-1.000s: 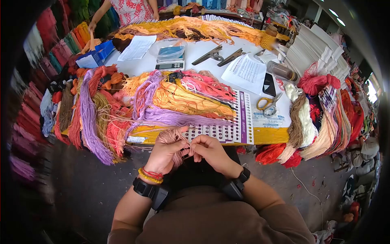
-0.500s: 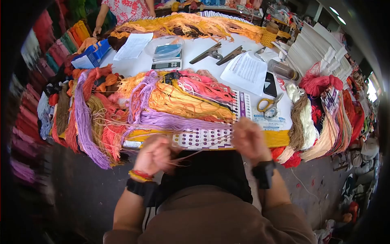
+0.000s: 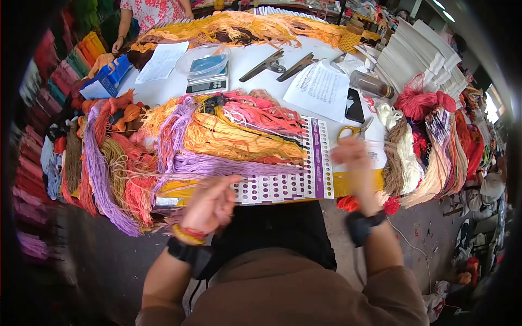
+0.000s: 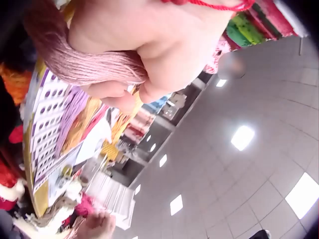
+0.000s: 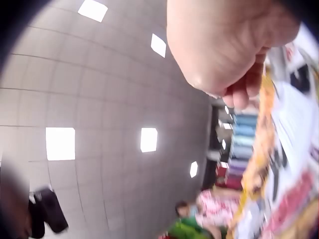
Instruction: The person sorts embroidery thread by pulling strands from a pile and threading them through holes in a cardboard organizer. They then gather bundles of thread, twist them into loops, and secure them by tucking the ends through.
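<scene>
My left hand (image 3: 209,205) grips a dusty pink skein of thread (image 4: 92,65) at the table's front edge. In the left wrist view the skein loops under the thumb side and between the fingers. My right hand (image 3: 352,155), blurred, is raised over the table's right part, near yellow-handled scissors (image 3: 354,131). Its fingers (image 5: 240,95) are curled in the right wrist view, pinched as on a thread end; motion blur hides the strand there. Between the hands lies a white and purple card with rows of holes (image 3: 318,168).
Purple thread (image 3: 228,163) and yellow-orange thread (image 3: 234,133) lie across the card. Skeins hang over the table edge on both sides. Behind are a digital scale (image 3: 207,85), large clips (image 3: 263,66), papers (image 3: 321,89) and a phone (image 3: 354,106). Another person (image 3: 155,13) stands at the far left.
The hands were together at the pink skein, then drew apart with thin strands between them. My right hand has since moved farther right and up. The head view has shifted slightly.
</scene>
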The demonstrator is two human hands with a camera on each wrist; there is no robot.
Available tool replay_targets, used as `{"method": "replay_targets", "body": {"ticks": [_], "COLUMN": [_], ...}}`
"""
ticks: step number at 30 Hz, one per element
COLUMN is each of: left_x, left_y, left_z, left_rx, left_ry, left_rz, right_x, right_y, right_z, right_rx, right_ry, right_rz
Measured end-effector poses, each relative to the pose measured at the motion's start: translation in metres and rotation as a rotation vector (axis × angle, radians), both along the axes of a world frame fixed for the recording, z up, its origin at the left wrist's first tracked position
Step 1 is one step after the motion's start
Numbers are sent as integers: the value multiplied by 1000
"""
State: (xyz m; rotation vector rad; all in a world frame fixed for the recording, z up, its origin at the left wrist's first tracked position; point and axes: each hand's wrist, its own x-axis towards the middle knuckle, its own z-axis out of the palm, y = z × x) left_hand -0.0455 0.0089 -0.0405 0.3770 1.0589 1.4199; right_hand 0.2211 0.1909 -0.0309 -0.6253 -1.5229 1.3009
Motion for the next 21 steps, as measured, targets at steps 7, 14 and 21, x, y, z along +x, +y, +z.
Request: {"method": "replay_targets", "body": {"ticks": [7, 14, 21], "left_x": [21, 30, 43], "left_y": [37, 47, 61], "left_z": [-33, -32, -32], "left_rx": [-198, -230, -85], "left_ry": [8, 99, 477], "left_rz": [-107, -109, -84], "right_x": [-86, -91, -94], "right_y": [-49, -48, -50], "right_z": [-66, -66, -66], "right_rx": [56, 235, 334], "right_ry": [-553, -652, -638], "right_rz": [158, 90, 10]}}
